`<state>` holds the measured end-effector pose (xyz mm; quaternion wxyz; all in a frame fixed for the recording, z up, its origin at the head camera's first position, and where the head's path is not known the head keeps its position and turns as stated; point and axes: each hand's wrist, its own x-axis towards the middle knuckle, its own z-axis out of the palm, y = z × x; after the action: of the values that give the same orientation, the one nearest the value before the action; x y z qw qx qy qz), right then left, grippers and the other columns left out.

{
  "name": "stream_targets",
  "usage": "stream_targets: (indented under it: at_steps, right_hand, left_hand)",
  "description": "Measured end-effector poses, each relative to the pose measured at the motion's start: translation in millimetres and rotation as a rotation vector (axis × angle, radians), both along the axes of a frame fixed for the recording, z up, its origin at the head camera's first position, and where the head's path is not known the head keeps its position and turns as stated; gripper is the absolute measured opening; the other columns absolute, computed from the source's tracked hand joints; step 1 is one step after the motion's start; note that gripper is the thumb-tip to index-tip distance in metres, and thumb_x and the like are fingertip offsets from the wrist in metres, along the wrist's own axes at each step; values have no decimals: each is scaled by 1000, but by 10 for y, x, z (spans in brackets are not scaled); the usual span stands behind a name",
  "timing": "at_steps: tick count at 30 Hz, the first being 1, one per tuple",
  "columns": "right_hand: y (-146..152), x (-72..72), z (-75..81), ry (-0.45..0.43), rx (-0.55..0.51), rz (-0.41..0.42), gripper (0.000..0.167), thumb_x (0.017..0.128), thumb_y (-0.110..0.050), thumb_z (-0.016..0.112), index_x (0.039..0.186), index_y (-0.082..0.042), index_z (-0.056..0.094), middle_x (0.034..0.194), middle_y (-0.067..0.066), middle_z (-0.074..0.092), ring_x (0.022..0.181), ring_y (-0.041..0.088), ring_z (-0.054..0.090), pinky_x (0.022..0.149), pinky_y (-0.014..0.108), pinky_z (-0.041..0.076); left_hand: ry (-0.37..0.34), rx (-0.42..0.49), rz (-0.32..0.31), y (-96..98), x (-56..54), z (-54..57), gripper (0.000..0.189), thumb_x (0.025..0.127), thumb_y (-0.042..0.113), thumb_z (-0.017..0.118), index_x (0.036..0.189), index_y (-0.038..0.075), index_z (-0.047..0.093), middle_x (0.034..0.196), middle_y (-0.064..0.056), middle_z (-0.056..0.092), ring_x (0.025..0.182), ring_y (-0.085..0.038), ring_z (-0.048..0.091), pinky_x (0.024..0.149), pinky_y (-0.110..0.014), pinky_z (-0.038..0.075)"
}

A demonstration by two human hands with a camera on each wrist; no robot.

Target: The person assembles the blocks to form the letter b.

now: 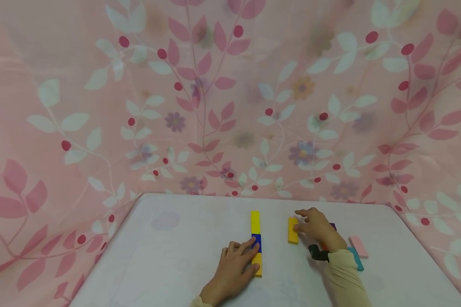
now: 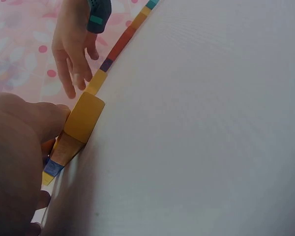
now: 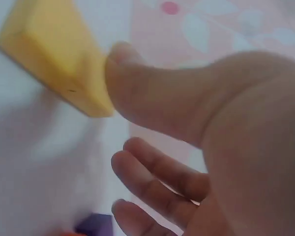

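Three blocks stand end to end in a straight row: a bright yellow block (image 1: 255, 222) at the far end, a blue block (image 1: 258, 247) in the middle, and an orange-yellow block (image 1: 258, 271) nearest. My left hand (image 1: 232, 269) lies at the row's left side, its extended fingertips on the blue block and its thumb on the orange-yellow one. To the right of the row is a separate yellow block (image 1: 293, 236). Above its right side hovers my right hand (image 1: 314, 224), fingers spread and extended. In the right wrist view the thumb (image 3: 132, 81) overlaps that block's edge.
Under and beside the right forearm are a purple block (image 1: 333, 226), a red-orange block (image 1: 324, 246), a teal block (image 1: 355, 259) and a pink block (image 1: 358, 247). A pink floral curtain (image 1: 230, 106) hangs behind the white tabletop (image 1: 165, 256).
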<state>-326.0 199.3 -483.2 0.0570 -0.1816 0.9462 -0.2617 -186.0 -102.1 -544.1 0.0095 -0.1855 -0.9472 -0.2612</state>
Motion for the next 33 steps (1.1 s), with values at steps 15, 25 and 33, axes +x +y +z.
stream_targets:
  at_steps: [15, 25, 33]
  right_hand:
    - [-147, 44, -24, -79, 25, -18, 78, 78, -23, 96, 144, 2, 63, 130, 27, 66, 113, 41, 65, 92, 52, 57]
    - [-427, -115, -221, 86, -19, 5, 62, 92, -23, 83, 146, 1, 61, 153, 32, 53, 137, 63, 46, 114, 70, 36]
    - [-567, -204, -294, 68, -20, -63, 58, 96, -26, 79, 145, -1, 63, 158, 30, 49, 138, 62, 45, 116, 70, 34]
  left_hand:
    - [5, -18, 2, -7, -2, -6, 55, 107, 53, 55, 157, 30, 53, 170, 12, 39, 118, -18, 42, 86, -35, 31]
    - [4, 10, 9, -25, -26, -23, 55, 108, 54, 52, 158, 31, 53, 170, 13, 39, 119, -18, 42, 87, -36, 31]
    - [-30, 0, -13, -24, -34, -34, 55, 108, 56, 50, 158, 33, 51, 171, 14, 37, 122, -20, 43, 91, -39, 34]
